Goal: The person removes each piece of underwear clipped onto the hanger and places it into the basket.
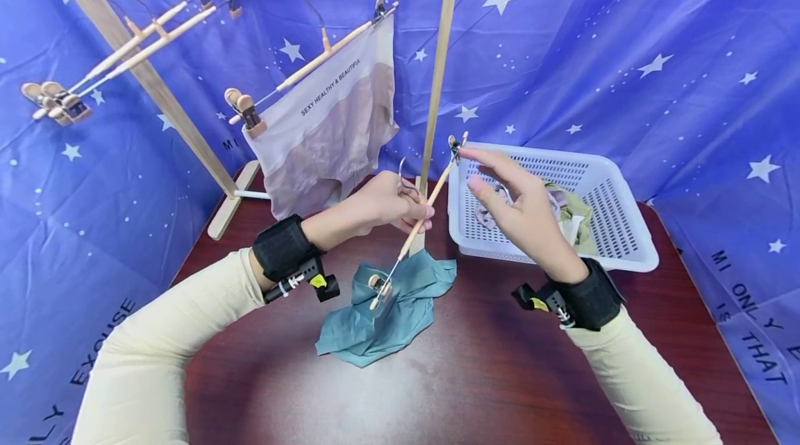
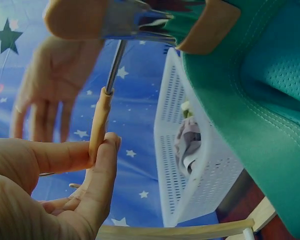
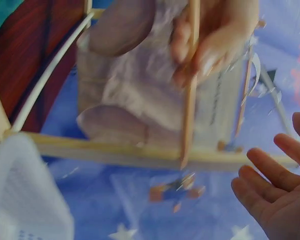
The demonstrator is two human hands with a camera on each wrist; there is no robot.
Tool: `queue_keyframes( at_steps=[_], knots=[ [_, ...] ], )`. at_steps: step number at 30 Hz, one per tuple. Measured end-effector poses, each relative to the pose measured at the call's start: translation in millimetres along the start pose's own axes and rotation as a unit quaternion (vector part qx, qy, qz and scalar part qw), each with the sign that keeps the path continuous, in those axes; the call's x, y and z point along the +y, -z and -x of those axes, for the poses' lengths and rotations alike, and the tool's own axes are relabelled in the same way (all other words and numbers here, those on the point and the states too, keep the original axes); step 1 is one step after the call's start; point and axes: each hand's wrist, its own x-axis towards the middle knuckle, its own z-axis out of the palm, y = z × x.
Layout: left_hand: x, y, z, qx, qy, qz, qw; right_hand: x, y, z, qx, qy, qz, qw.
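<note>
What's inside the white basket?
Inside the white basket are a bunched mauve cloth, an olive-green cloth and a small white piece. The right hand blocks part of the pile in the head view; whatever lies beneath the cloths can't be seen.

Cream sleeves; black wrist straps; black mounts, yellow patches.

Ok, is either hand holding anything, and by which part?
The left hand pinches a clip hanger by about the middle of its wooden bar. The right hand holds nothing.
</note>
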Motion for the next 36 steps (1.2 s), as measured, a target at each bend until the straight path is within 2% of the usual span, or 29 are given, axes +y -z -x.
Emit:
queue_keyframes(
  at_steps=[4, 6, 9, 12, 15, 18, 21, 27, 36],
  knots=[
    [2.3, 1.4, -4.7, 0.009, -0.003, -0.001, 1.0, -17.1, -7.8, 3.9, -0.021, 0.07, 0.011, 0.997],
    [2.6, 1.9, -6.4, 0.013, -0.001, -0.004, 0.9999, -17.9, -13.8, 6.6, -0.04, 0.107, 0.008, 0.993],
    [2.9, 2.8, -7.0, 0.036, 0.002, -0.049, 0.9981, -16.9, -23.7, 11.8, -0.084, 0.156, 0.002, 0.984],
    [3.2, 3.4, -6.8, 0.059, 0.007, -0.104, 0.9928, -15.8, -33.0, 17.0, -0.138, 0.184, 0.005, 0.973],
    [3.1, 2.5, -6.7, 0.053, 0.011, -0.107, 0.9927, -15.3, -40.8, 21.8, -0.187, 0.186, 0.022, 0.964],
    [2.5, 0.5, -7.1, 0.027, 0.018, -0.059, 0.9977, -13.9, -47.8, 25.5, -0.227, 0.183, 0.034, 0.956],
    [2.2, -1.7, -6.7, 0.01, 0.027, -0.025, 0.9993, -11.6, -54.2, 28.4, -0.256, 0.182, 0.047, 0.948],
    [3.7, -3.8, -4.8, -0.002, 0.03, -0.023, 0.9993, -7.2, -60.9, 32.5, -0.276, 0.189, 0.081, 0.939],
    [3.0, -8.3, -4.1, -0.021, 0.02, -0.021, 0.9994, -3.8, -65.0, 34.8, -0.289, 0.182, 0.059, 0.938]
  ],
)
